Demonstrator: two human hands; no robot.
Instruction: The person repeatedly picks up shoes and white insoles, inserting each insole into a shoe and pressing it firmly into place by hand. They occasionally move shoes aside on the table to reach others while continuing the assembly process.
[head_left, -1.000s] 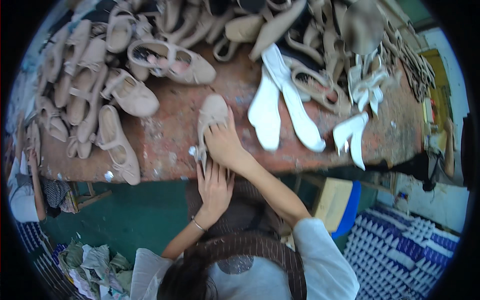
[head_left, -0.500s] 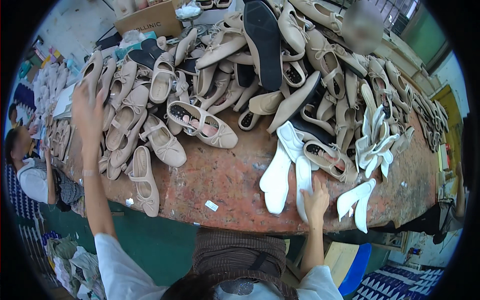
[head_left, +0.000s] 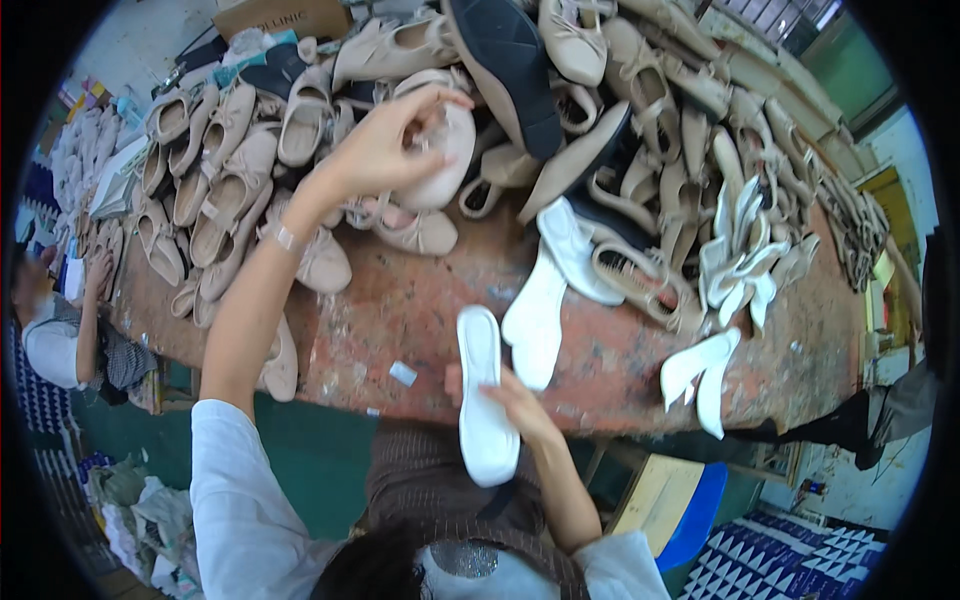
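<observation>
Just below the centre of the head view, the right hand (head_left: 525, 403) has a white insole (head_left: 485, 400) pinched, thumb across its upper face and fingertips showing past its left edge. Towards the upper middle, the left hand (head_left: 395, 145) has thumb and fingers curled narrow at a beige shoe (head_left: 440, 180), which it appears to grip near the opening; blur hides the exact contact. Insole and shoe are well apart, so nothing has been joined between these two.

Right of centre, another white insole (head_left: 537, 320) lies loose on the red-brown tabletop (head_left: 350, 335), a further white piece (head_left: 575, 250) just above it. Farther right are a forked white piece (head_left: 700, 375) and a white bundle (head_left: 745, 250), also outside any shoe. Several shoes at upper left (head_left: 225, 205) show pale, smooth insides and may be finished; right of centre, one open shoe (head_left: 650, 285) shows a dark speckled lining with pink. Judging by these loose pieces and the heap across the top, much remains.
</observation>
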